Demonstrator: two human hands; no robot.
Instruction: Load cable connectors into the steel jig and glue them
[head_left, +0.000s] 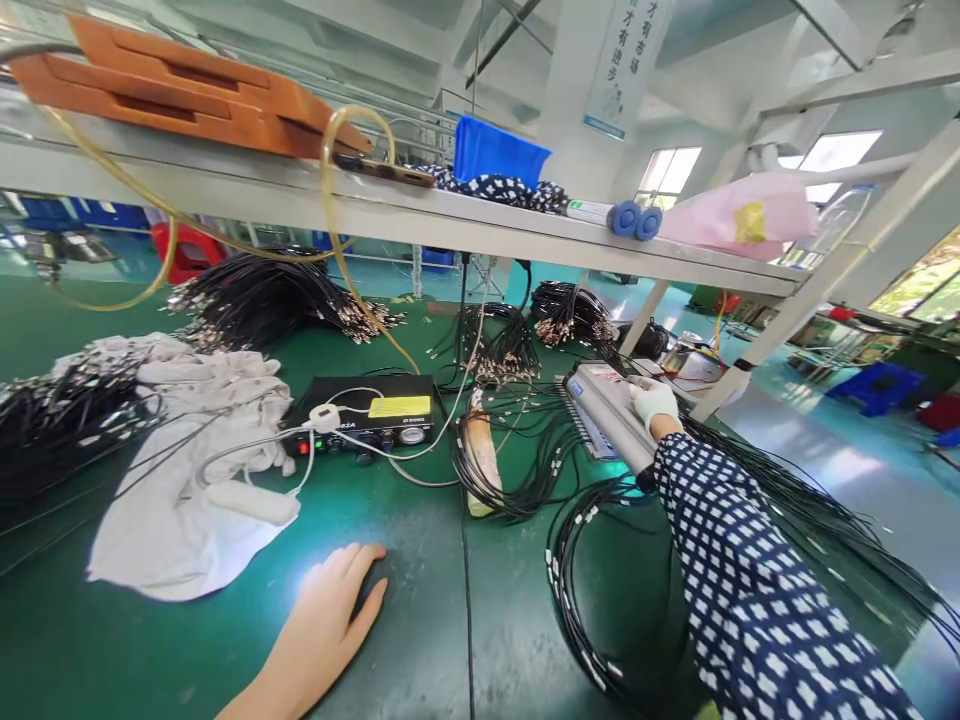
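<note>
My left hand (326, 610) lies bare on the green tabletop (405, 640), fingers stretched out and holding nothing. My right hand (654, 400), in a white glove with a patterned sleeve behind it, grips the far right side of a long grey metal housing (611, 415). That housing is tilted over a rack-like tray (581, 425) of thin black cables, with light on the table under its near end. Left of it, a coil of black cables (499, 495) lies over a yellowish block (482, 460). Nearer me sits another cable loop (562, 580).
A black control box (360, 415) with a gauge stands mid-table. Beside it are a white cloth (180, 520) and a white cylindrical piece (251, 502) on a cord. Cable bundles (262, 300) lie behind. A shelf (480, 220) crosses above, bearing a blue bin (499, 155).
</note>
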